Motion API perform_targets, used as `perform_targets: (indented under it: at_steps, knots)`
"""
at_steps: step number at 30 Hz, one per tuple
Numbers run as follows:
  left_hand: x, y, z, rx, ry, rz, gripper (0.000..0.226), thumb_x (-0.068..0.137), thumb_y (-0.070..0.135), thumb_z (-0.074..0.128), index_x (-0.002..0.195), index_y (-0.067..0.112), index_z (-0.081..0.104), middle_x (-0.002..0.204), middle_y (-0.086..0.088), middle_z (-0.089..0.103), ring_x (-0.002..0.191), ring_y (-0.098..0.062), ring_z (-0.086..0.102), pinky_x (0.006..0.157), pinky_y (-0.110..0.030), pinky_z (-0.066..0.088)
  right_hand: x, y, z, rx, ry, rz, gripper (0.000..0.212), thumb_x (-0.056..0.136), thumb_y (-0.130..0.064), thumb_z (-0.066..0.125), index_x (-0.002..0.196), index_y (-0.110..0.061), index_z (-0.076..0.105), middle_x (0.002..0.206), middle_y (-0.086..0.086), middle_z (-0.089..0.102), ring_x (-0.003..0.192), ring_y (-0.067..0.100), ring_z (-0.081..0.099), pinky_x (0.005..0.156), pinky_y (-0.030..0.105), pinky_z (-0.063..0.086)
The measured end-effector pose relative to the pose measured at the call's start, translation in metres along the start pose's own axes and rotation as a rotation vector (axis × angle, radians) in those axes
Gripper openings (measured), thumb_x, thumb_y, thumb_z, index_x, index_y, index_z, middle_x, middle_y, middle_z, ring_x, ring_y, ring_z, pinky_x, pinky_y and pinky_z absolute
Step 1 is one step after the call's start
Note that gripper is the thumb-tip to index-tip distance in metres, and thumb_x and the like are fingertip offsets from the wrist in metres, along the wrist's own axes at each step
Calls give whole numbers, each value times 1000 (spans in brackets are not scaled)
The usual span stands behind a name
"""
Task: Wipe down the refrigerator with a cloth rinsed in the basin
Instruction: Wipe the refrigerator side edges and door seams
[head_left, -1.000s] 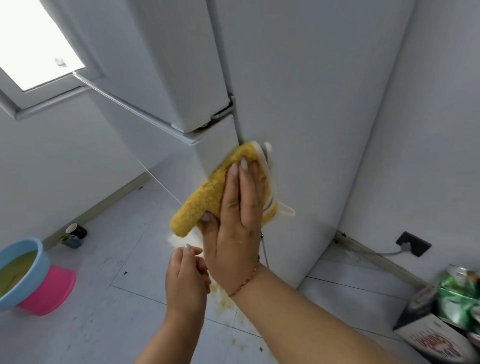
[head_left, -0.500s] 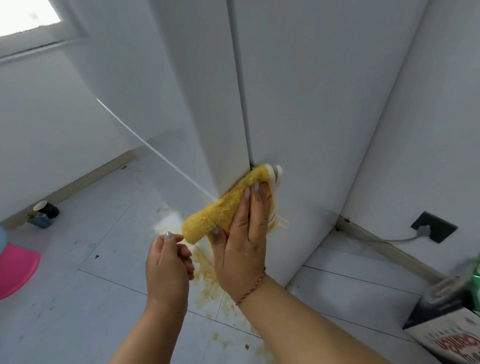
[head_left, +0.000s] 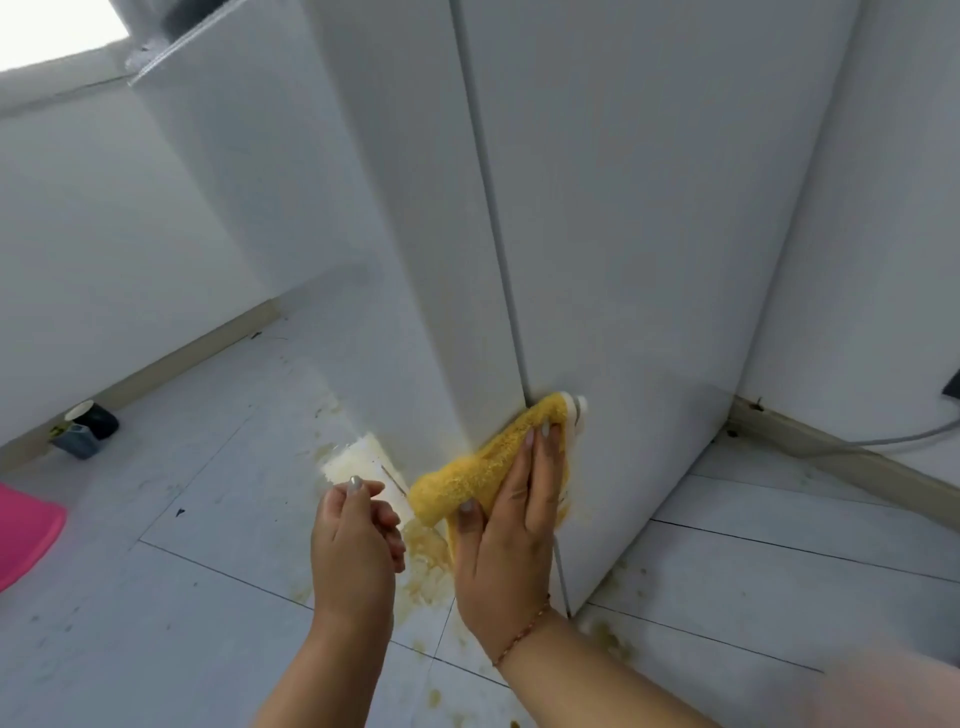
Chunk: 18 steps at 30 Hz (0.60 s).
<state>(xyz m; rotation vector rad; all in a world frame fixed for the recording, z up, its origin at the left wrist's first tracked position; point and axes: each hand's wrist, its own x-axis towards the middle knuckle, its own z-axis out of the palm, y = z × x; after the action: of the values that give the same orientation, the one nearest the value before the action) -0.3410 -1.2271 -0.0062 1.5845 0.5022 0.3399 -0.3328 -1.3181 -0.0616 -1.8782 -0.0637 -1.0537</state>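
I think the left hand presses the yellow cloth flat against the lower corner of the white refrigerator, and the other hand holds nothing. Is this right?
Not quite: the head view shows the right hand pressing the yellow cloth flat against the lower corner of the white refrigerator. The left hand holds nothing and hangs beside it, fingers loosely curled.

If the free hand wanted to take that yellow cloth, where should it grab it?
Probably the rolled end of the yellow cloth, which sticks out lower left past the right hand pressing it to the refrigerator. The left hand could come from the left and pinch around that free roll.
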Motion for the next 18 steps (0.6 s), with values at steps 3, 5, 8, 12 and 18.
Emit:
perform_targets:
  at_steps: [3, 5, 8, 12, 18]
  knots:
    - [-3, -4, 2, 10, 5, -15, 25, 102, 21, 34, 91, 9, 53, 62, -6, 47, 46, -15, 40, 45, -28, 30, -26, 18, -3, -42, -90, 91, 65, 100, -41, 28, 151, -27, -12, 158, -11, -11, 142, 24, 16, 93, 55, 47]
    - [-5, 1, 1, 16, 8, -28, 25, 102, 21, 34, 91, 8, 53, 62, -6, 48, 46, -15, 40, 45, -29, 31, -27, 14, -7, -37, -126, 101, 73, 96, -36, 34, 150, -27, -14, 158, -9, -12, 143, 24, 15, 93, 52, 48]
    - [-2, 17, 0, 21, 12, -12, 25, 101, 19, 34, 87, 9, 52, 62, -6, 46, 46, -16, 39, 45, -28, 30, 15, -18, -16, 28, -93, 13, 65, 101, -45, 24, 151, -24, -11, 158, -7, -9, 145, 27, 12, 101, 55, 41]
    - [5, 29, 3, 40, 32, 49, 25, 100, 19, 35, 81, 11, 47, 60, -7, 45, 47, -17, 38, 45, -28, 31, 97, -70, -14, 77, 72, -167, 59, 100, -43, 30, 148, -12, 17, 153, 5, 15, 143, 29, 18, 115, 52, 22]
    - [-2, 7, 15, 61, 16, -10, 21, 98, 15, 35, 80, 11, 46, 58, -6, 44, 42, -13, 39, 47, -29, 31, 69, -36, -5, 30, 88, -240, 67, 100, -39, 35, 152, -19, -4, 156, 3, 15, 146, 26, 11, 116, 52, 21]
